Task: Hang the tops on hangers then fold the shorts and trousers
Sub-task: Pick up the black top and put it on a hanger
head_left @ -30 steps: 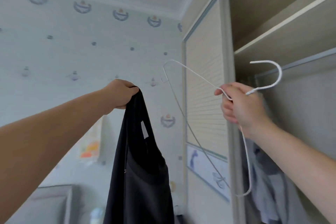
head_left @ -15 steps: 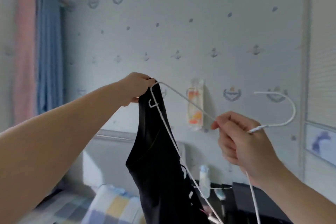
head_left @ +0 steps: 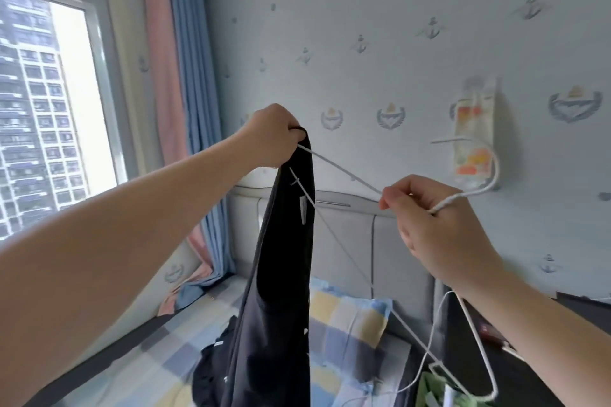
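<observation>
The black top (head_left: pixel 284 274) is gripped aloft by its strap in the left hand (head_left: pixel 271 135), while the white hanger (head_left: pixel 344 171), pinched at its neck by the right hand (head_left: pixel 429 218), is pointed leftward into that strap.

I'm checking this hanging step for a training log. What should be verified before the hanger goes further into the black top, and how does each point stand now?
1. Left hand grips the black top at its strap: ok.
2. Right hand holds the white hanger by its neck: ok.
3. One end of the hanger is inside the top: ok.
4. The hanger's other end is covered by fabric: not ok, bare.
5. Hook free of snags: ok.
6. Top faces the right way: cannot tell.
</observation>
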The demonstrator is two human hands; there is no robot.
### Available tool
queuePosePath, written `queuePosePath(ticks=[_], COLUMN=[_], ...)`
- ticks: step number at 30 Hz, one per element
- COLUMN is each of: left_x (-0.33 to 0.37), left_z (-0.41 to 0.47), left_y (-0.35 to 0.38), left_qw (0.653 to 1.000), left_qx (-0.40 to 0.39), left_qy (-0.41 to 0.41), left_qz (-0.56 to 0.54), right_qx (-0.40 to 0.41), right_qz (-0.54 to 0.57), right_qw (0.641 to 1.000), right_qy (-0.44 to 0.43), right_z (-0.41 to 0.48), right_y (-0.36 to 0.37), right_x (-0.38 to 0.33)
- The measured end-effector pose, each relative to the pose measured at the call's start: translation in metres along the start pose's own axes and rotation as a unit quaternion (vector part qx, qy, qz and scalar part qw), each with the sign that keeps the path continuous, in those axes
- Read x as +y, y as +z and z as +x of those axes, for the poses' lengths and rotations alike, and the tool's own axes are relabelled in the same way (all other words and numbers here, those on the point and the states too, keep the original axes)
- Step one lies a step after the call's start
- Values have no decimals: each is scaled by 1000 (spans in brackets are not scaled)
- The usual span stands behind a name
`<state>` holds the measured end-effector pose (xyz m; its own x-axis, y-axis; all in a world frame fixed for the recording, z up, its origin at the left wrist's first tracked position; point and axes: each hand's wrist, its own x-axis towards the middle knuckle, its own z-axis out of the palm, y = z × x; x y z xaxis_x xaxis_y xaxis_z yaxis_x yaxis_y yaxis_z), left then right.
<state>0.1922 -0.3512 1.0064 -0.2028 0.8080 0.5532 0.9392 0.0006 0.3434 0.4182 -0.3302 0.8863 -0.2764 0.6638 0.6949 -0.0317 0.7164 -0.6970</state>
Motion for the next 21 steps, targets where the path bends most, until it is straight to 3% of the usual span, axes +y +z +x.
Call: queuePosePath(ticks=[4,8,14,18,21], left_x=[-34,-67,-104,-112,-121], left_z=[-21,-47,-81,-101,-119], left_y=[-17,-26,-18,-12,8], left_qw=[999,998,983,978,962], left_qx=[-24,-62,-172,-206,-243], left_qy=[-2,-15,1,16,70], left_qz=[24,15,57,16,105], right_qx=[-35,-138,-112,-140,-151], right_qz=[-22,-21,135,219,279], right_qw=[998,989,983,955,936], right_qy=[-52,49,53,140,152], right_z=[3,-2,-13,-39,-51], right_y=[63,127,176,202,201], right_x=[19,37,41,60,64])
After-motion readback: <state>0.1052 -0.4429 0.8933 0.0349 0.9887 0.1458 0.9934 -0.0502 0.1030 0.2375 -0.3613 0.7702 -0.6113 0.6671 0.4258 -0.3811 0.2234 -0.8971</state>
